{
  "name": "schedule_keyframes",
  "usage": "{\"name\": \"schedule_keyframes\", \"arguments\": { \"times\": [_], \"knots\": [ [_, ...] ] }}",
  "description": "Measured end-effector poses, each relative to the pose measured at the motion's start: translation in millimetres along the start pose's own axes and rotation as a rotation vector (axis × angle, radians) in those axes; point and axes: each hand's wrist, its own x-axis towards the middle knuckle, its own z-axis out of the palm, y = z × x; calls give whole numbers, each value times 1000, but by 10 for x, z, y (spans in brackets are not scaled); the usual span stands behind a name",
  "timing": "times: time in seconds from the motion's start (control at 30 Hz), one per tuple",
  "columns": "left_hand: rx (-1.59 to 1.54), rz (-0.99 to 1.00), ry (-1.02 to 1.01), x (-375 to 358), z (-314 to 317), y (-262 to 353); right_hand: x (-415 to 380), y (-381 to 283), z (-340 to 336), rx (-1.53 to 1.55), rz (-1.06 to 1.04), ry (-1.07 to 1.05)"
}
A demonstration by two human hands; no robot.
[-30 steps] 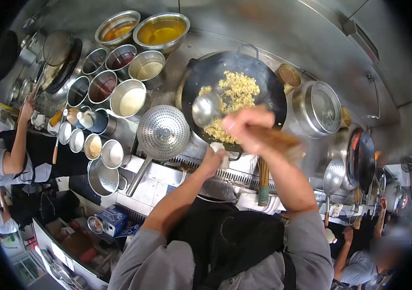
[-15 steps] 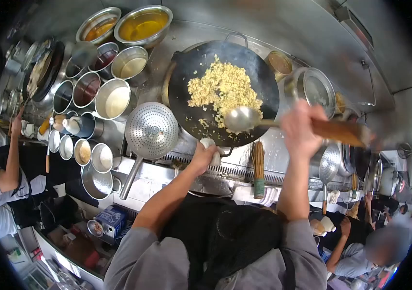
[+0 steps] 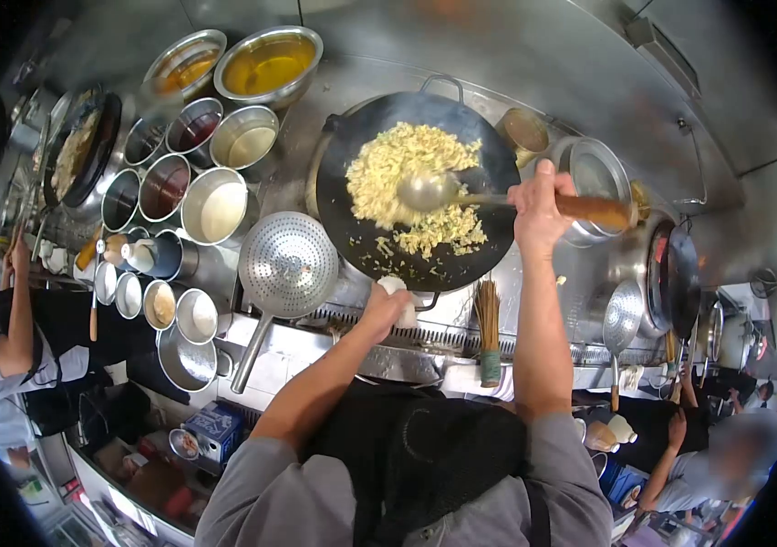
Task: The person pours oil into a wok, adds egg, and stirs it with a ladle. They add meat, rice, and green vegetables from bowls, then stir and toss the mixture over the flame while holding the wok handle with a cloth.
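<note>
A black wok (image 3: 461,111) holds a yellow heap that looks like fried rice (image 3: 407,149), with green bits scattered through it. My right hand (image 3: 539,214) is closed around the wooden handle of a metal ladle (image 3: 427,190). The ladle's bowl rests in the rice near the wok's middle. At the near rim, my left hand (image 3: 383,312) grips a folded white cloth (image 3: 404,316) against the wok, beside its near loop handle (image 3: 428,302).
A perforated strainer (image 3: 288,264) lies left of the wok. Beyond it stand several metal pots of sauces (image 3: 215,202) and oil bowls (image 3: 267,64). A bamboo brush (image 3: 487,333) is at the near edge. Co-workers (image 3: 15,337) stand on both sides.
The ladle has moved left and away from me, into the heap. Rice now forms a larger mass with a smaller patch nearer to me. My left hand stays at the rim.
</note>
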Motion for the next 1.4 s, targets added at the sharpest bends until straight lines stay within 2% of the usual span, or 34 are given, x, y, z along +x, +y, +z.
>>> {"name": "schedule_keyframes", "arguments": {
  "times": [0.03, 0.1, 0.13, 0.2, 0.27, 0.33, 0.4, 0.43, 0.47, 0.53, 0.57, 0.6, 0.63, 0.67, 0.7, 0.73, 0.8, 0.83, 0.87, 0.93, 0.97, 1.0, 1.03, 1.07, 1.1, 1.13, 1.2, 1.23, 1.27, 1.33, 1.4],
  "knots": [
    [-1, -10, -51, -17, -13, 43, 48, -65, 28, 7, -10, -1],
    [-8, 6, -24, -3, -15, 30, 192, -323, 184, -347, 26, 113],
    [-25, 7, 5, 6, -4, 2, 275, -396, 269, -329, -7, 167],
    [-125, -46, 4, 21, -21, -12, 399, -74, 253, -163, -96, 240],
    [-132, -106, -82, 127, -51, -39, 192, 236, 369, -47, -144, 202],
    [-125, -95, -26, 101, -54, -87, -311, 137, 339, 172, 42, -18],
    [-19, 94, 96, -164, -57, -53, -843, -305, 56, -84, 88, -116],
    [-89, 13, 123, -378, -83, -42, -966, -461, -244, -95, -24, -240],
    [-34, -69, 16, -745, -174, 25, -1016, -816, -324, 125, 51, -231],
    [-96, 25, 55, -1516, 161, 313, -891, -833, -681, 75, 60, -168],
    [-23, 18, -8, -1570, 170, 187, -869, -827, -535, 42, 66, -72],
    [17, -18, 86, -1334, 106, -160, -844, -766, -288, 11, 77, 13],
    [77, -35, 76, -1052, 153, -166, -925, -597, -221, 22, 106, 10],
    [138, -53, 63, -873, 186, -129, -1072, -598, -125, 42, 143, -43],
    [114, 117, 6, -936, 248, -72, -1256, -691, -253, 67, 158, -123],
    [49, -14, 103, -1259, 255, -65, -1409, -822, -410, 98, 154, -215],
    [-45, -80, 27, -1828, 308, 52, -1634, -1142, -723, 139, 17, -319],
    [-11, 171, -8, -1787, 281, -109, -1537, -1289, -727, 104, -32, -339],
    [-30, -47, 121, -1775, 385, -21, -1398, -1195, -709, -5, -44, -361],
    [-67, -227, -23, -1140, 323, -23, -1112, -889, -565, -170, 126, -275],
    [-146, -176, -41, -1000, 356, -45, -1191, -989, -604, -165, 120, -277],
    [-146, -150, -51, -1174, 430, -46, -1205, -1132, -638, -213, 79, -343],
    [-147, -25, 59, -1492, 521, -21, -1160, -1258, -645, -255, 15, -404],
    [-145, 67, 178, -1805, 602, 32, -1268, -1517, -706, 192, 134, -486],
    [-171, 62, 141, -1998, 772, 233, -1472, -1604, -717, 148, 50, -466],
    [-177, 54, 141, -1834, 801, 269, -1621, -1652, -715, 99, -21, -455],
    [-178, -139, 69, -1453, 778, 372, -1545, -1206, -872, -456, -22, -523],
    [-148, -153, 133, -1374, 930, 438, -1401, -893, -736, -394, -89, -416],
    [22, -83, 133, -1184, 655, -84, -1194, -715, -605, -311, -74, -364],
    [-30, 104, 160, -1329, 358, -701, -915, -1043, -339, 47, -53, -253],
    [-23, 123, 17, -1462, 230, -707, -639, -1637, -316, 147, -190, -305]
  ]
}}
